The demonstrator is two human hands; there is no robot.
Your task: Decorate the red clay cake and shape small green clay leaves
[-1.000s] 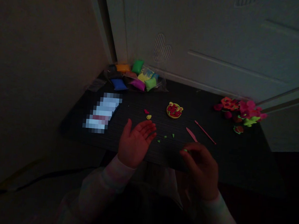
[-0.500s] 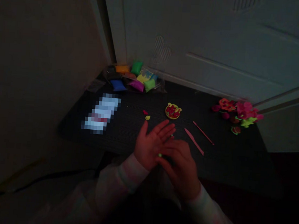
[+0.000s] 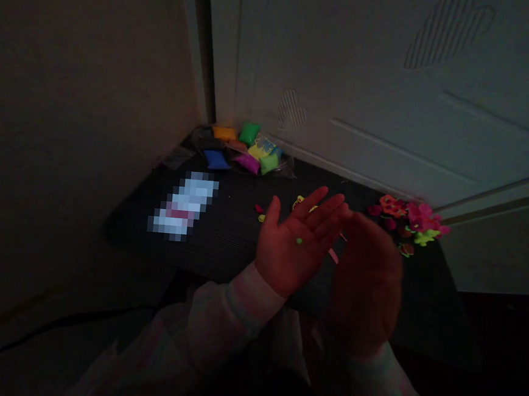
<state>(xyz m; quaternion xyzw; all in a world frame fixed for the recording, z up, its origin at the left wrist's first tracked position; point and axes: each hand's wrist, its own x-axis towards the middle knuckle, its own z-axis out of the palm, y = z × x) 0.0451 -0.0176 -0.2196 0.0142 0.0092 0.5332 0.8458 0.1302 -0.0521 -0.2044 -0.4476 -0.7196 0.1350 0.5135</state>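
Observation:
My left hand (image 3: 290, 249) is held palm up over the dark table, fingers stretched out. On its palm rests a tiny green ball (image 3: 299, 241) that looks like modelling clay. My right hand (image 3: 368, 279) is raised just to the right, dark and slightly blurred, its fingers straight and close to the left fingertips. Behind the left fingers a yellow-rimmed little dish (image 3: 299, 203) shows only in part. Left of it lie a small red lump (image 3: 259, 208) and a small yellow lump (image 3: 261, 218). A pink modelling knife (image 3: 334, 256) is mostly hidden between my hands.
Bagged modelling clay packets (image 3: 248, 162) in several colours lie at the back left of the dark table (image 3: 224, 243). A blurred-out bright rectangle (image 3: 184, 207) is at left. Pink, red and green clay shapes (image 3: 421, 219) stand at right, with a small brown-and-green piece (image 3: 406, 250) nearby.
My right hand has let go of the small green ball, which now lies on the left palm, and has lifted away to the right. The camera view has shifted.

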